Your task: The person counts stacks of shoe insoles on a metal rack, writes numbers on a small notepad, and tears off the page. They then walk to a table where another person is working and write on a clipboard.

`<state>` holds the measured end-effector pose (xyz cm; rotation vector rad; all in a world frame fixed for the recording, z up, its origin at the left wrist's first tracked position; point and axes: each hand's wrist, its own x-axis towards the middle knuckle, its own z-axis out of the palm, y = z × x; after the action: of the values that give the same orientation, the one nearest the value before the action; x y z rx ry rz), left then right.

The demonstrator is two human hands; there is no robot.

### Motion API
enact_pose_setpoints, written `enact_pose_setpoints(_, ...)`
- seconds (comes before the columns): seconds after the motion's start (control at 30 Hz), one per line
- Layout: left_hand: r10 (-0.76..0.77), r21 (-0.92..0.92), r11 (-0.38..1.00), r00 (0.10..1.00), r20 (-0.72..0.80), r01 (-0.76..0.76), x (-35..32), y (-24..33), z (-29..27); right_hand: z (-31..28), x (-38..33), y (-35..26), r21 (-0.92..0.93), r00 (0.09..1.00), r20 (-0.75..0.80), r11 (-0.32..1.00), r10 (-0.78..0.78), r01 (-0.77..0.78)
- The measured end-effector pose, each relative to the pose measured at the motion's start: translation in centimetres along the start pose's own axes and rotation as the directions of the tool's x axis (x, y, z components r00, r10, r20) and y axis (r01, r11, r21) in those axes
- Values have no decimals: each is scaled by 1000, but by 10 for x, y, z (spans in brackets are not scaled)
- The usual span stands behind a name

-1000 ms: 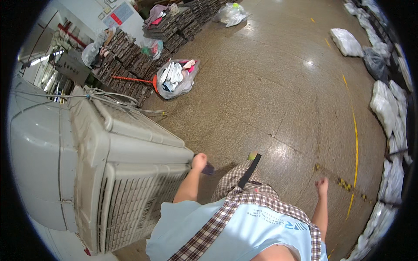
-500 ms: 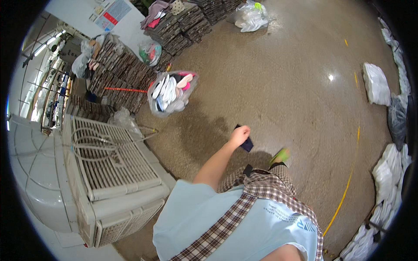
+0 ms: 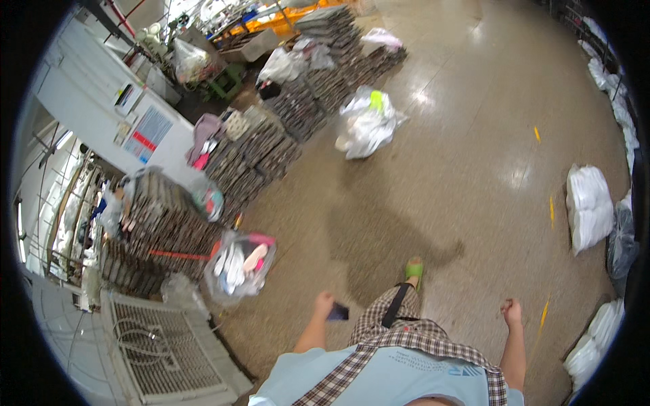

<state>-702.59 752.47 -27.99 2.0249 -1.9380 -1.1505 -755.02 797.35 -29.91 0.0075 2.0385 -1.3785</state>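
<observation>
My left hand (image 3: 324, 304) hangs low on the left, its fingers closed on a flat, dark navy piece (image 3: 339, 312). The small piece sticks out to the right of the hand; whether it is cloth or something stiff I cannot tell. Out to the right, over the floor, my right hand (image 3: 512, 312) has loosely bent fingers, slightly apart, and no object shows in it. Nearest to the left hand, on its far left side, stands a clear plastic bag (image 3: 265, 274) full of white, pink and beige footwear-like pieces.
Stacked grey-brown flat bundles (image 3: 250, 159) line the left side. A white plastic bag (image 3: 369, 128) lies on the floor ahead. White wrapped packs (image 3: 589, 206) stand along the right, past a yellow floor line (image 3: 552, 211). A large grey louvred machine (image 3: 166, 345) is at lower left.
The view has moved forward along the floor, so the bags and stacks appear nearer. My right hand has come into view. My left hand still holds the dark piece, now lower and further left.
</observation>
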Motion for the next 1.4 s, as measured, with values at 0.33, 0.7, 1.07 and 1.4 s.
enact_pose_setpoints(0.33, -168, -66, 983, 984, 64, 172, 287, 377, 114, 75, 310, -268, -335, 930, 186, 910, 318, -244)
enact_pose_setpoints(0.7, 458, -347, 840, 888, 44, -417, 612, 881, 258, 24, 628, -424, -746, 937, -134, 590, 324, -311)
enact_pose_setpoints(1.07, -249, -17, 968, 968, -42, 249, 831, 924, 285, 198, 1185, -823, -149, 979, 170, 979, -111, 137)
enact_pose_setpoints(1.4, 177, -482, 859, 983, -40, -175, 1182, 1433, 371, 222, 1443, -971, -419, 950, 291, 908, 111, 22)
